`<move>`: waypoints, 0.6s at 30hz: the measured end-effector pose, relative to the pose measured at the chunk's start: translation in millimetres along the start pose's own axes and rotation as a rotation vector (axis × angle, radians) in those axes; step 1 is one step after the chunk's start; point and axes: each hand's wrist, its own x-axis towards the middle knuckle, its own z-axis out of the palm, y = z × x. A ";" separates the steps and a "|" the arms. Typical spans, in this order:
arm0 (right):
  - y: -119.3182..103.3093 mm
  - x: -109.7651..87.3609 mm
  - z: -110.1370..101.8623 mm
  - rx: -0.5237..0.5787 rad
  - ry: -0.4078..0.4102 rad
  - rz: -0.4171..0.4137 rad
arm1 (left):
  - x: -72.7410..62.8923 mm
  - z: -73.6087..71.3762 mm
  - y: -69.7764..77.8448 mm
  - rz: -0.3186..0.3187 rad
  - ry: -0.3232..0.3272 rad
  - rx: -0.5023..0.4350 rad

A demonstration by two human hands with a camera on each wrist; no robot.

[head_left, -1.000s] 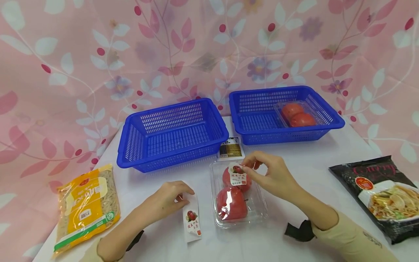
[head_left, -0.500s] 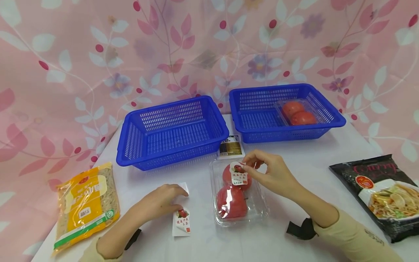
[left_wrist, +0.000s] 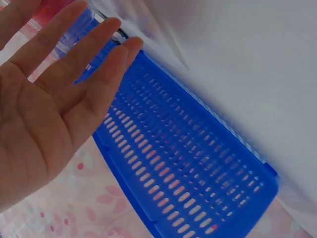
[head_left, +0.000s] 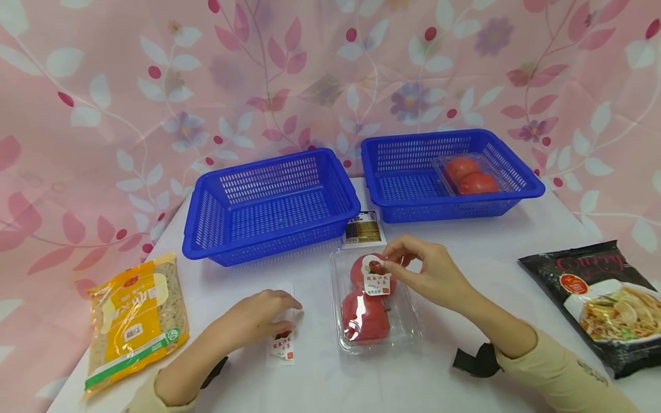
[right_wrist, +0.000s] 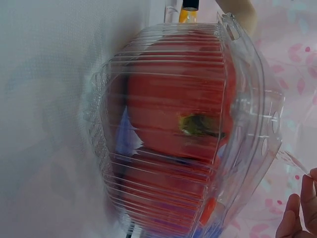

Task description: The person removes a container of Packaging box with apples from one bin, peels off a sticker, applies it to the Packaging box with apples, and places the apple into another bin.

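Down in the lower centre of the frame, a clear box (head_left: pixel 404 324) of red fruit (head_left: pixel 365 315) is lying lengthwise up the picture, between the hands. The right hand (head_left: pixel 426 275) is nearer, pinching a label (head_left: pixel 377 284) over its upper end; whether that is touching the lid, I can't tell. The left hand (head_left: pixel 255 318), fingers loosely extended, is gripping nothing above a label strip (head_left: pixel 283 347). White cloth (head_left: pixel 351 384) is covering the table; pink floral fabric (head_left: pixel 320 86) is hanging behind.
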 end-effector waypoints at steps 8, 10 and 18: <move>-1.6 -0.7 0.4 0.030 -0.015 0.016 | 2.9 -6.6 19.5 0.204 0.303 0.121; -1.7 -0.6 0.8 0.037 -0.020 0.013 | 3.9 -8.2 25.2 0.307 0.416 0.151; -1.1 -0.2 2.8 0.050 -0.040 0.025 | 17.1 -6.9 46.6 0.613 0.581 0.221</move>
